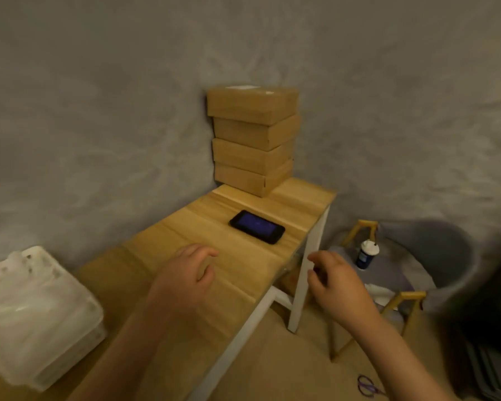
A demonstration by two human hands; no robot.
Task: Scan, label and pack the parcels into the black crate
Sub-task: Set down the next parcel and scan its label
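Several brown cardboard parcels (252,140) stand stacked at the far end of the wooden table (185,227), against the wall. A black phone (257,226) with a dim blue screen lies flat in front of the stack. My left hand (191,270) hovers over the table's middle, fingers loosely curled and holding nothing. My right hand (330,282) hangs in the air beyond the table's right edge, fingers loosely curled and empty. A dark shape (492,328) at the right edge is too blurred to identify as the black crate.
A white plastic container (38,311) sits on the table's near left. A grey chair (411,273) with wooden legs stands to the right, with a small white-capped bottle (366,254) on its seat. Purple-handled scissors (369,386) lie on the floor.
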